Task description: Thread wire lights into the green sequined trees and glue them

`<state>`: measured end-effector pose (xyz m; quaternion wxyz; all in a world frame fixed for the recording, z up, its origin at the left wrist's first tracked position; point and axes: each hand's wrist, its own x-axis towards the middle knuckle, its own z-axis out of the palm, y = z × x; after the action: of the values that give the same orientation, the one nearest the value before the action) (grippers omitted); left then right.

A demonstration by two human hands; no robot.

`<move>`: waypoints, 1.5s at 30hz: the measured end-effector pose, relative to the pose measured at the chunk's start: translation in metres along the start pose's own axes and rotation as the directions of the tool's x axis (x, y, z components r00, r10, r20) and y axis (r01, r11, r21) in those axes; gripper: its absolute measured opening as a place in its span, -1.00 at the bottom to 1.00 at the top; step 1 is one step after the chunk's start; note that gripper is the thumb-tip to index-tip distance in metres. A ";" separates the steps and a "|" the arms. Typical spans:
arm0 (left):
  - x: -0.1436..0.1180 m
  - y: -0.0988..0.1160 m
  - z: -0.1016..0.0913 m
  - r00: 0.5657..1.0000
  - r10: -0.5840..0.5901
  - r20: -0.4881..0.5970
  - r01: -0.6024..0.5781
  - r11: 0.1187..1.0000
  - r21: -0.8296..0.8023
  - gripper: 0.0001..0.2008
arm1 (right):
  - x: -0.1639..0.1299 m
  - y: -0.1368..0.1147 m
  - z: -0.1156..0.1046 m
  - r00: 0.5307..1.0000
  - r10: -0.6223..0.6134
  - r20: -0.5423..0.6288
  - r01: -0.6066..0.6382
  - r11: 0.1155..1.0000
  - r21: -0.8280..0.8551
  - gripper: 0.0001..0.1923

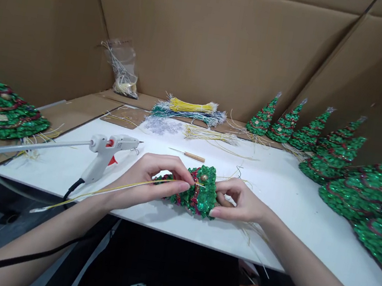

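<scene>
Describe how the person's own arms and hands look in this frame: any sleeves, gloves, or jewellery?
Both forearms are bare up to the frame edge, with no sleeves in view. The left hand and right hand wear no gloves, and no rings, watch or bracelets show. The fingers are slender, with short nails that look unpainted.

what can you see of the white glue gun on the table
The white plastic hot glue gun lies on its side on the white table board, nozzle pointing right and handle toward the near edge. It has a red trigger, a clear glue stick jutting from its back to the left, and a black cord leaving the handle. Neither hand touches it; the left hand is nearest.
</scene>
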<state>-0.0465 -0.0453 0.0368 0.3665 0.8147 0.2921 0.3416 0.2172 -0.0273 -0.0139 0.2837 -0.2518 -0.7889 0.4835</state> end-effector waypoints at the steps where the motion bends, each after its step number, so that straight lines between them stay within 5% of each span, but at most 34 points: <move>1: 0.000 0.000 0.000 1.000 0.003 -0.007 -0.003 1.000 0.002 -0.90 | 0.000 -0.001 -0.001 1.000 0.002 -0.008 -0.002 1.000 -0.007 -0.79; 17: -0.003 -0.003 -0.002 0.999 -0.024 -0.024 0.026 0.998 0.057 -0.91 | -0.006 -0.010 -0.013 0.995 -0.079 -0.061 0.078 0.997 -0.021 -0.83; 28: -0.002 -0.002 -0.001 0.999 -0.024 -0.029 0.026 0.998 0.059 -0.89 | -0.006 -0.009 -0.006 0.985 -0.145 -0.098 0.157 0.978 0.137 -0.64; 45: -0.003 -0.003 -0.001 1.000 -0.004 -0.007 0.004 0.998 0.062 -0.90 | -0.003 -0.016 0.000 0.984 -0.127 -0.124 0.127 0.992 -0.007 -0.86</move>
<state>-0.0498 -0.0451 0.0346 0.3408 0.8239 0.3054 0.3343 0.2174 -0.0353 -0.0001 0.3624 -0.2305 -0.7839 0.4483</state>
